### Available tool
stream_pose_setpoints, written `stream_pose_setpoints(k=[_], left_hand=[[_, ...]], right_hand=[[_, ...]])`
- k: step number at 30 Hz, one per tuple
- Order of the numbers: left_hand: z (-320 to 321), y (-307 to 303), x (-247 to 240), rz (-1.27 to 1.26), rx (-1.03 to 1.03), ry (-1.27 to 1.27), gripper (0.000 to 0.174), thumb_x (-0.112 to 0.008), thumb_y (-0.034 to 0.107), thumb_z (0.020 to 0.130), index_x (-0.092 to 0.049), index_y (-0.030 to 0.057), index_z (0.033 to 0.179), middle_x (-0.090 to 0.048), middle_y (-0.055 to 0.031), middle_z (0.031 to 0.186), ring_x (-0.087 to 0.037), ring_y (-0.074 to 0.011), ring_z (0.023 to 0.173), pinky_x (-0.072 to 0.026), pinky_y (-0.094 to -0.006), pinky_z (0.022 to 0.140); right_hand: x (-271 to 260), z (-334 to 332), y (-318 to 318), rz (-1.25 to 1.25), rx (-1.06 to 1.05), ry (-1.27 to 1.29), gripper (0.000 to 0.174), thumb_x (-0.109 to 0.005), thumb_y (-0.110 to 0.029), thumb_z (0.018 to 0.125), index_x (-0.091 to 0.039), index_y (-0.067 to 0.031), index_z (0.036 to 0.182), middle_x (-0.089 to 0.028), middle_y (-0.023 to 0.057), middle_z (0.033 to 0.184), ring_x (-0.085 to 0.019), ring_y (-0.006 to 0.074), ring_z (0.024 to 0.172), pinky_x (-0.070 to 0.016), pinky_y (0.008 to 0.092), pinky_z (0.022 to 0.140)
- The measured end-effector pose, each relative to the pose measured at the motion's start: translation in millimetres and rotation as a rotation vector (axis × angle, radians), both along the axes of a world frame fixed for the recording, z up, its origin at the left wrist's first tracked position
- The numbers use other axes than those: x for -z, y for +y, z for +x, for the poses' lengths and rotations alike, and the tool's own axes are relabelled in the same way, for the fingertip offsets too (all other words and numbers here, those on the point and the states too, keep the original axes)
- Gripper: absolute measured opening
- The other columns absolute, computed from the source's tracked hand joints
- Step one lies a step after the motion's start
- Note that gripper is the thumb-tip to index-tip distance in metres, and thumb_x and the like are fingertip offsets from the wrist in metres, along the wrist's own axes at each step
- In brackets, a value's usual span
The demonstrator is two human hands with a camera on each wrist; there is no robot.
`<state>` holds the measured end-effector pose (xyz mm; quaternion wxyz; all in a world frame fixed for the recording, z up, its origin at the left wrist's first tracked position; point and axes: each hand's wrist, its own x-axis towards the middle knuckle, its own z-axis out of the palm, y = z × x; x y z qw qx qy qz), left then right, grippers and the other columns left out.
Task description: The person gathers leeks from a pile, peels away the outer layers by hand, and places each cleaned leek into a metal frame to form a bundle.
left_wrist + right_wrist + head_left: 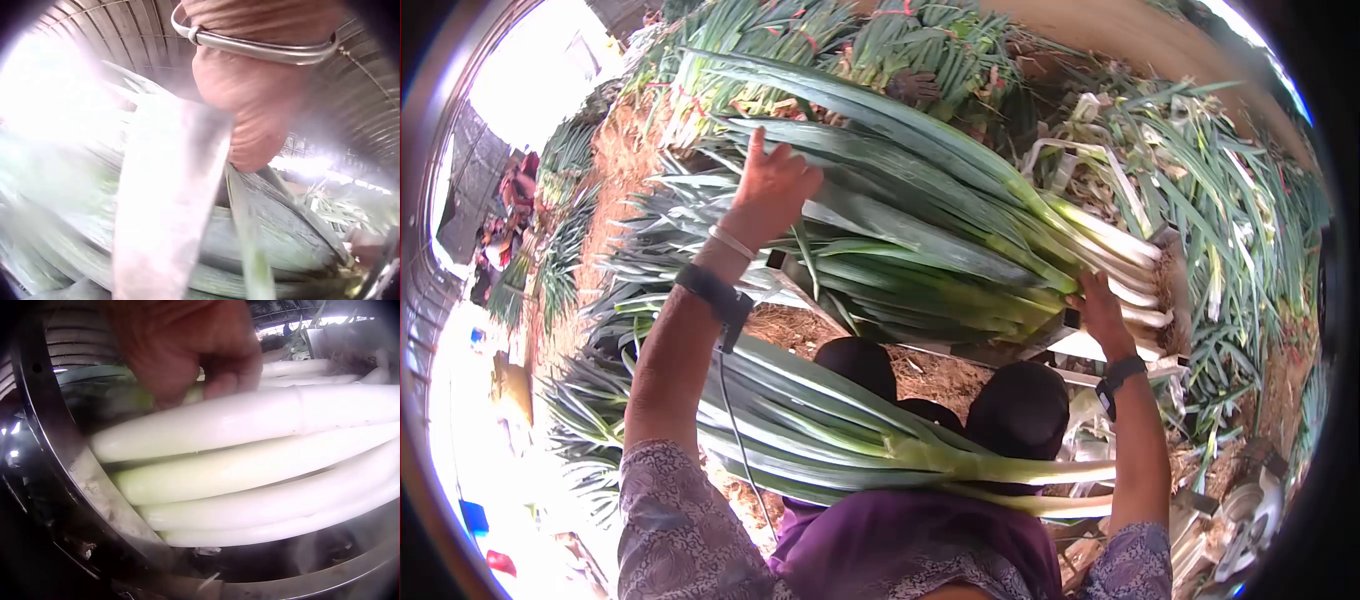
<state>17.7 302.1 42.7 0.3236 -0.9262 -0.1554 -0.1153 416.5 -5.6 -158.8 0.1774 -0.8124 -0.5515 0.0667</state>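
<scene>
Large green onions [960, 200] with long white stalks [250, 428] lie in a pile across a low metal-edged frame [1040, 350]. Over the leafy end is my left hand [772, 190], its index finger pointing away and the other fingers curled. From beneath that hand a narrow green leaf [247, 219] hangs down; the grip itself is hidden. A broad pale strip [175, 187] crosses close to the left wrist camera. My right hand [1103, 310] curls its fingers round a stalk where green turns white, behind the nearest stalks in the right wrist view.
More green onions [800, 410] lie across my lap, between my dark-covered knees [1020, 410]. Bundles with red ties [850, 50] stand at the back. Loose leaves and trimmings [1100, 150] are heaped on the right. A cable [740, 440] runs down from the left wrist device.
</scene>
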Motion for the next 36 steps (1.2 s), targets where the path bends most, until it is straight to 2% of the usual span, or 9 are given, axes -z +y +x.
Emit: stream_pose_setpoints(k=[5,10,17,18,22,26,28,31,36], left_hand=[[-33,15,6,-0.016,-0.04,0.042,0.016,-0.061,0.011,0.071,-0.06,0.0151,0.087,-0.052,0.0013,0.074,-0.054,-0.0207,0.087,-0.0262,-0.0615,0.106],[-30,22,9,0.116,-0.166,0.105,0.032,-0.061,0.018,0.076,-0.06,0.0187,0.108,-0.059,0.0009,0.094,-0.056,-0.0226,0.1,-0.022,-0.0673,0.106],[-7,8,-29,-0.618,-0.283,-0.613,0.026,-0.062,0.007,0.066,-0.059,0.0154,0.091,-0.063,-0.0011,0.08,-0.063,-0.0202,0.087,-0.0359,-0.0515,0.093],[-10,4,-29,-0.249,-0.229,-0.472,0.024,-0.061,0.006,0.07,-0.058,0.0161,0.091,-0.061,0.0004,0.079,-0.062,-0.0182,0.088,-0.0343,-0.0526,0.097],[-51,23,-1,0.054,-0.156,-0.09,0.019,-0.059,0.013,0.074,-0.059,0.0185,0.091,-0.052,0.0058,0.075,-0.057,-0.0148,0.088,-0.0283,-0.058,0.105],[-143,53,110,0.112,-0.165,-0.112,0.052,-0.056,0.006,0.077,-0.056,0.0226,0.126,-0.056,-0.0024,0.12,-0.053,-0.0216,0.11,-0.0229,-0.0653,0.107],[-130,21,47,-0.651,-0.599,0.01,0.076,-0.051,-0.003,0.073,-0.037,0.0211,0.144,-0.044,-0.0053,0.142,-0.035,-0.0267,0.134,-0.0181,-0.0779,0.097],[-128,24,17,-0.546,-0.596,-0.122,0.059,-0.05,-0.001,0.074,-0.052,0.0192,0.13,-0.051,-0.0045,0.133,-0.042,-0.0215,0.13,-0.0246,-0.0669,0.096],[-75,23,-29,-0.271,-0.29,-0.345,0.036,-0.057,0.007,0.081,-0.059,0.0131,0.116,-0.057,-0.004,0.114,-0.055,-0.0243,0.106,-0.0366,-0.0513,0.092]], right_hand=[[4,4,0,0.082,-0.067,-0.013,0.054,-0.07,-0.017,0.08,-0.043,-0.0058,0.126,-0.05,0.0216,0.104,-0.056,0.0434,0.092,-0.0482,0.051,0.073],[40,34,-11,0.05,-0.222,-0.105,0.059,-0.065,-0.021,0.086,-0.04,0.0034,0.133,-0.045,0.03,0.134,-0.038,0.0466,0.128,-0.0313,0.0488,0.108],[79,65,-10,-0.054,-0.13,-0.139,0.061,-0.065,-0.025,0.088,-0.039,-0.0012,0.137,-0.036,0.0307,0.141,-0.037,0.0452,0.13,-0.0365,0.0493,0.103],[86,70,-8,-0.066,-0.112,-0.074,0.06,-0.065,-0.025,0.088,-0.039,-0.0011,0.137,-0.036,0.0305,0.141,-0.036,0.0447,0.131,-0.0363,0.0489,0.104],[90,71,-20,0.056,-0.124,0.112,0.058,-0.061,-0.021,0.091,-0.038,-0.0004,0.14,-0.035,0.0294,0.143,-0.035,0.042,0.133,-0.0346,0.047,0.106],[78,54,-14,-0.005,-0.164,-0.089,0.055,-0.057,-0.021,0.093,-0.038,0.001,0.14,-0.039,0.0281,0.141,-0.035,0.0401,0.134,-0.0304,0.0448,0.109],[17,16,-10,-0.121,-0.132,-0.021,0.054,-0.055,-0.023,0.094,-0.04,0.0024,0.138,-0.042,0.0275,0.139,-0.036,0.0404,0.133,-0.0279,0.0439,0.111],[47,28,-5,0.07,-0.145,-0.159,0.051,-0.068,-0.021,0.083,-0.049,0.0012,0.124,-0.052,0.0272,0.124,-0.048,0.0458,0.116,-0.0432,0.0496,0.095],[6,-1,0,0.081,-0.027,0.009,0.043,-0.073,-0.018,0.076,-0.049,-0.007,0.111,-0.05,0.0209,0.102,-0.056,0.0445,0.09,-0.047,0.0528,0.073]])
